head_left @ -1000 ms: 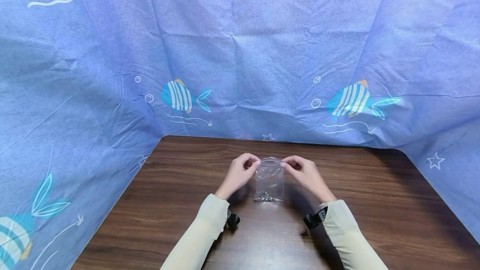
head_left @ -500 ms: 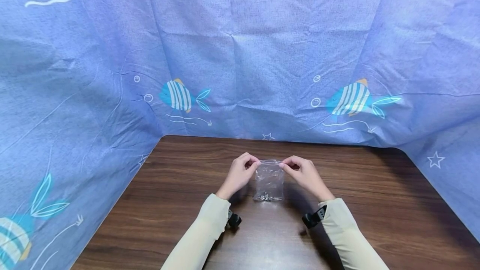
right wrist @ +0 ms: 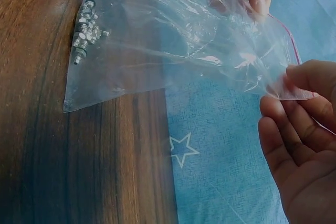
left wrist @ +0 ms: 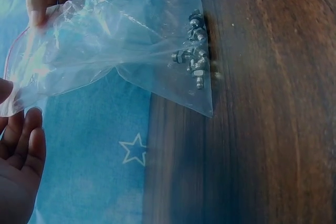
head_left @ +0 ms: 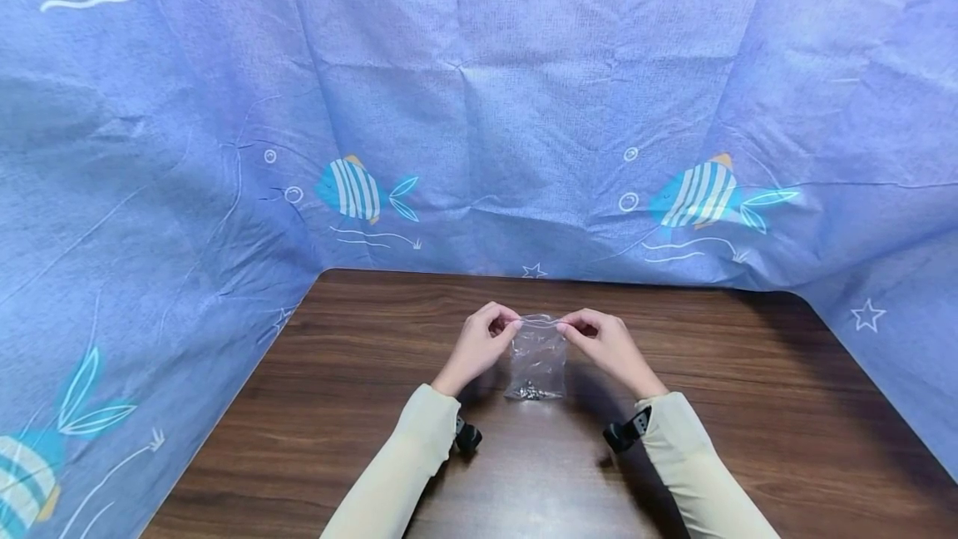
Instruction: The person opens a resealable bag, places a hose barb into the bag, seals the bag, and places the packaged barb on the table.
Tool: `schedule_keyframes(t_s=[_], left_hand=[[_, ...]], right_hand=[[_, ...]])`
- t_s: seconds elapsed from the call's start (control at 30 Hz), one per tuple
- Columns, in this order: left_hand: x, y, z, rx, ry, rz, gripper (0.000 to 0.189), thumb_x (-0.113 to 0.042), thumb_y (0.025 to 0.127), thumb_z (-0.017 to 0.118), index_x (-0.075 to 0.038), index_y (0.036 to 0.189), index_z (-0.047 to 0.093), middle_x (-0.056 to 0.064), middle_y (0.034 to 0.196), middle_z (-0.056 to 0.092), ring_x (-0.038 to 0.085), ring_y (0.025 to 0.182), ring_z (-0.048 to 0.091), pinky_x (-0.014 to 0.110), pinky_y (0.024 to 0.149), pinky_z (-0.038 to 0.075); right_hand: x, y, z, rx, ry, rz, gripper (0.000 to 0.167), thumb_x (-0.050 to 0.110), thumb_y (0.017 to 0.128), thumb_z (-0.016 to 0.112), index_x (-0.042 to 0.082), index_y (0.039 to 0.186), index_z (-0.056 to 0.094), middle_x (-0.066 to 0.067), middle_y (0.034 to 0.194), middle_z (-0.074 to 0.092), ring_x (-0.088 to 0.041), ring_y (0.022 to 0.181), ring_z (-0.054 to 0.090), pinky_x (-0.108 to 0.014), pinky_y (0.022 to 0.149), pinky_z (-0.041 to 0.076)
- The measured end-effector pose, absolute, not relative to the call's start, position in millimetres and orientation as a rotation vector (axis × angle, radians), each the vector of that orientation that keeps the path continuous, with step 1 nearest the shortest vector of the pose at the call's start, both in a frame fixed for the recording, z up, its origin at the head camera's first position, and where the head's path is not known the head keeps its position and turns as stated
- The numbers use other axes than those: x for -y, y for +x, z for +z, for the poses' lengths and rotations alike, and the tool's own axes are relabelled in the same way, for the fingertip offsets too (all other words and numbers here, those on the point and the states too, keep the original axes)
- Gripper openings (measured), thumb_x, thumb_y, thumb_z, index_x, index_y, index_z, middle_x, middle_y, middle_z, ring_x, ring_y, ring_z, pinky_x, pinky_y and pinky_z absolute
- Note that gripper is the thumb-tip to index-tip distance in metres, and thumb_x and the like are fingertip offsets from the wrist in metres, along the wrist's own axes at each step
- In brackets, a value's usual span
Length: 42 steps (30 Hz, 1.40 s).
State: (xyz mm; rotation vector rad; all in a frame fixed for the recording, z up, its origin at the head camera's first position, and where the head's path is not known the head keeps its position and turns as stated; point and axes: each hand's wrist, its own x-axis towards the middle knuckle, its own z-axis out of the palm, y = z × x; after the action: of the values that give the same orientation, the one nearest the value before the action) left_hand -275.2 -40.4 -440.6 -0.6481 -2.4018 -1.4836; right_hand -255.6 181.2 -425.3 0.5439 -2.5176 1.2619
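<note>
A clear zip bag point(head_left: 537, 356) hangs upright between both hands over the table, its red-lined mouth uppermost. Several small metal fittings point(left wrist: 197, 51) with hex-shaped parts lie gathered along its bottom edge; the right wrist view shows the same metal fittings point(right wrist: 84, 32). My left hand point(head_left: 479, 343) pinches the bag's left top corner between thumb and index finger. At the opposite top corner, my right hand point(head_left: 608, 348) pinches the bag in the same way, its other fingers loosely curled below. The two lips of the mouth look slightly apart between the hands.
A dark wood-grain table point(head_left: 359, 373) lies beneath the hands. Blue cloth point(head_left: 524, 106) printed with fish and stars hangs behind it and along its sides. Small black cameras point(head_left: 468, 437) sit at the wrists.
Half a second ago the bag's mouth looked flatter; now its back lip stands higher, much as one second ago. Both hands keep their pinch and hardly move.
</note>
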Motion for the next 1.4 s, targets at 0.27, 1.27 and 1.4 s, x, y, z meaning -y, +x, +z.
schedule_keyframes(t_s=[0.27, 1.27, 1.4], left_hand=[[37, -275, -441, 2.403, -0.678, -1.498, 0.009, -0.016, 0.089, 0.068, -0.007, 0.091, 0.071, 0.004, 0.084, 0.062, 0.005, 0.075, 0.054, 0.018, 0.068, 0.046], [40, -274, -436, 2.344, -0.728, -1.491, 0.007, -0.009, 0.085, 0.071, -0.003, 0.085, 0.073, 0.005, 0.071, 0.056, 0.003, 0.066, 0.047, 0.017, 0.06, 0.042], [39, -273, -437, 2.37, -0.727, -1.518, 0.006, -0.009, 0.085, 0.069, -0.004, 0.088, 0.073, 0.003, 0.075, 0.056, 0.002, 0.071, 0.048, 0.016, 0.065, 0.043]], right_hand=[[-178, -257, -425, 2.543, 0.565, 1.323, 0.011, 0.018, 0.088, 0.07, 0.009, 0.093, 0.072, -0.004, 0.085, 0.072, -0.003, 0.071, 0.058, -0.021, 0.066, 0.049], [-171, -255, -420, 2.54, 0.602, 1.296, 0.008, 0.015, 0.087, 0.07, 0.007, 0.09, 0.071, -0.004, 0.084, 0.071, -0.002, 0.071, 0.057, -0.02, 0.067, 0.049], [-169, -255, -420, 2.547, 0.607, 1.302, 0.008, 0.014, 0.088, 0.069, 0.006, 0.091, 0.071, -0.004, 0.084, 0.07, -0.001, 0.071, 0.057, -0.02, 0.067, 0.049]])
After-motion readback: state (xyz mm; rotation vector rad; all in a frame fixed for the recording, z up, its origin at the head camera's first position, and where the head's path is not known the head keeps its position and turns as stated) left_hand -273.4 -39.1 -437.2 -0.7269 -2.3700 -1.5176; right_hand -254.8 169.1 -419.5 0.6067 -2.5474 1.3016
